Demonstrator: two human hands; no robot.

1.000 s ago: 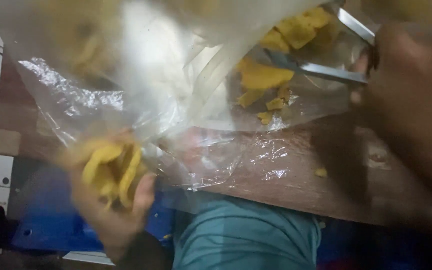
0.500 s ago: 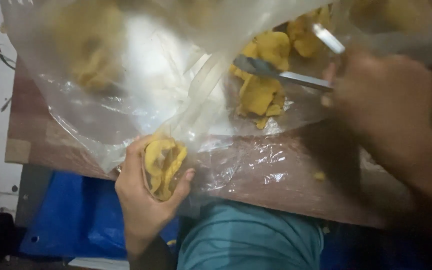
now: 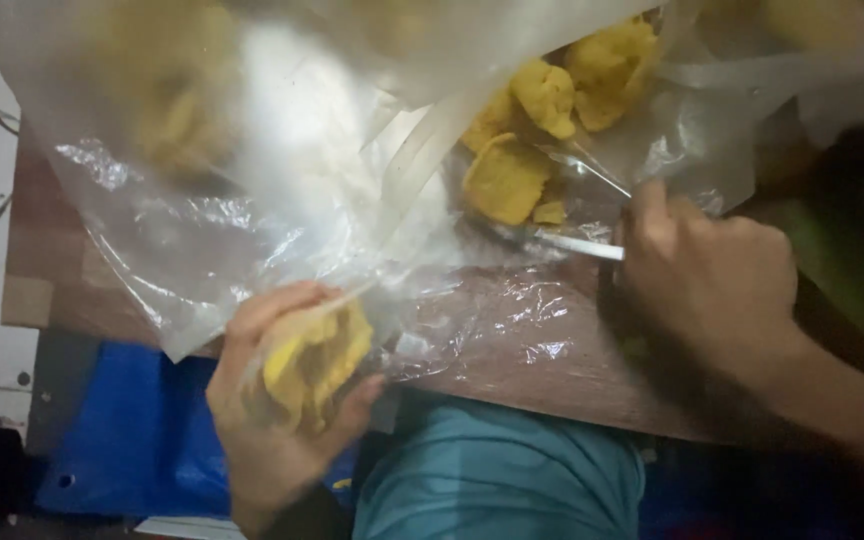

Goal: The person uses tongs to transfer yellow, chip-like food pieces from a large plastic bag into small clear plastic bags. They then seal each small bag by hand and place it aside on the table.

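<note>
Yellow chips (image 3: 317, 365) in clear plastic, clenched by left hand (image 3: 282, 420). Right hand (image 3: 712, 280) closed around metal tongs (image 3: 577, 243) beside fried pieces (image 3: 507, 180).

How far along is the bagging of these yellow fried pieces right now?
Done: a small clear bag already holds several yellow pieces, gripped in the left hand. In hand: the right hand works metal tongs at the loose pile. Left: many pieces remain in the big plastic sheet on the wooden table.
</note>
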